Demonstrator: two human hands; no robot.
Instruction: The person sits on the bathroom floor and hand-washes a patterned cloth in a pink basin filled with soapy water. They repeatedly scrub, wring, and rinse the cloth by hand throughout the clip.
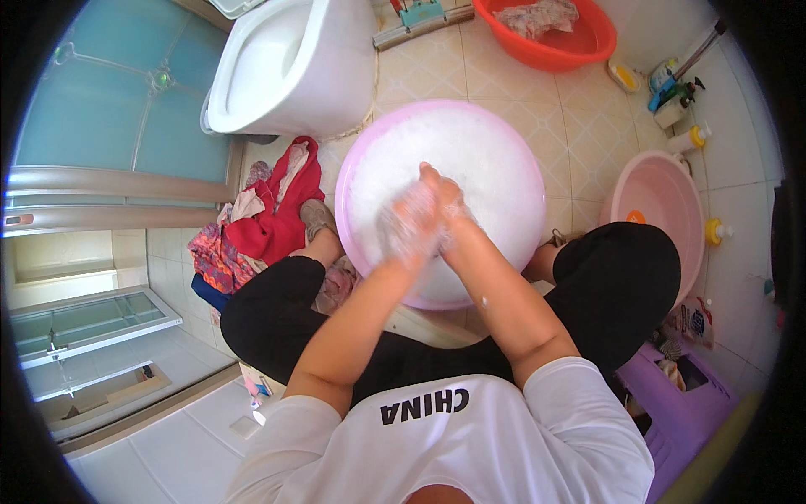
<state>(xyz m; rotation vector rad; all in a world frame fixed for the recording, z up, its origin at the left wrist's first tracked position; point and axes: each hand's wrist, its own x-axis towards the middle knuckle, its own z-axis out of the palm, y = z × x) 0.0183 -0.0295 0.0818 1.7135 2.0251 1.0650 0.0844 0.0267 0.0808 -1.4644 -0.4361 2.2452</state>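
A round pink-lilac basin (348, 183) filled with white suds (497, 164) stands on the floor between my knees. Over the foam my left hand (409, 220), blurred and coated in lather, presses against my right hand (448, 192). The right hand's fingers are bent, and its wrist lies close beside the left one. Blur and foam hide whether any cloth is between the two palms. What lies under the suds cannot be seen.
Left of the basin is a heap of clothes with a red garment (271, 227). A white toilet (340, 69) stands beyond it. A red basin (548, 60) holding cloth is at the far side; a pale pink tub (658, 183) and a purple plastic container (677, 416) are on the right.
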